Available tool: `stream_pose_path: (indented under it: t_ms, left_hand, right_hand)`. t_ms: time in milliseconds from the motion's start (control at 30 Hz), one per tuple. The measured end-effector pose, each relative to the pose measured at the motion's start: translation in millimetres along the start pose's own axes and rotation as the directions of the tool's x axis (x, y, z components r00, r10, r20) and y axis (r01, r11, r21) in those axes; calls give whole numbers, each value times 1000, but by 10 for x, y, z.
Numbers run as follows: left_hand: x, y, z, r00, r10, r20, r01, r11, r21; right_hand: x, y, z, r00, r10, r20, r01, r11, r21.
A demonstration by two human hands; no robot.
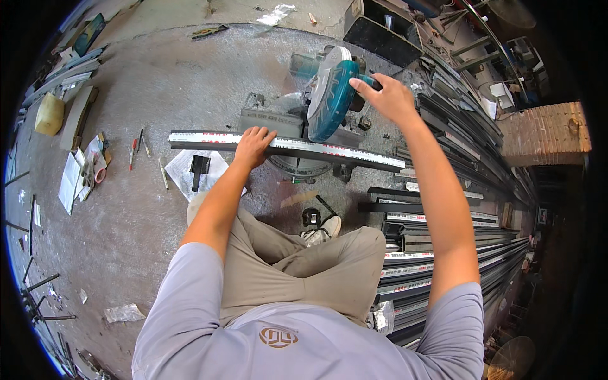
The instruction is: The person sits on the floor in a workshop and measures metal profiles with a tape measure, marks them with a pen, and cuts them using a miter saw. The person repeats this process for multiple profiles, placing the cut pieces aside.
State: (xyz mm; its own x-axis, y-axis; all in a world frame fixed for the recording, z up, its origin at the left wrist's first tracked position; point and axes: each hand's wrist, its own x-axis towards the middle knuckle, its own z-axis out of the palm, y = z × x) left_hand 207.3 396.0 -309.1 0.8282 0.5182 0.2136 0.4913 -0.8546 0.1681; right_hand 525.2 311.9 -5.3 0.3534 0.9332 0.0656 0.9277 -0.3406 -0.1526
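Note:
A long dark metal profile [364, 156] with a white printed film strip lies crosswise on the base [272, 119] of a mitre saw. My left hand [253, 147] is closed over the profile, left of the blade guard, pressing it against the saw. My right hand [387, 98] grips the handle of the teal saw head [334, 104], whose round guard stands over the profile. The guard hides most of the blade, and I cannot tell whether the blade touches the profile. Part of the handle is covered by my fingers.
Many dark profiles [411, 272] lie stacked along my right side. A tape measure [311, 217] sits by my shoe. Left are a paper sheet with a black piece [199, 166], pens [133, 154], papers [71, 183] and a yellowish block [49, 114]. A black box [383, 31] stands beyond the saw.

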Motion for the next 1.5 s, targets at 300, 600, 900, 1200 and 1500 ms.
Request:
stream_pose_path:
  t_ms: [300, 600, 900, 1200, 1500]
  left_hand:
    - [-122, -593, -247, 954, -298, 40, 297, 955, 18]
    - [508, -735, -168, 966, -247, 81, 240, 967, 91]
    - [576, -802, -83, 975, -221, 32, 219, 974, 65]
    - [436, -827, -17, 957, -276, -87, 286, 950, 130]
    - [469, -710, 111, 940, -309, -148, 321, 945, 67]
  right_hand:
    - [421, 257, 113, 957, 109, 268, -136, 987, 84]
    - [345, 253, 49, 968, 84, 237, -96, 995, 37]
    - [421, 259, 47, 972, 31, 235, -52, 995, 83]
    - [484, 354, 130, 946, 70, 318, -165, 945, 282]
    - [301, -24, 50, 962, 12, 272, -111, 930, 350]
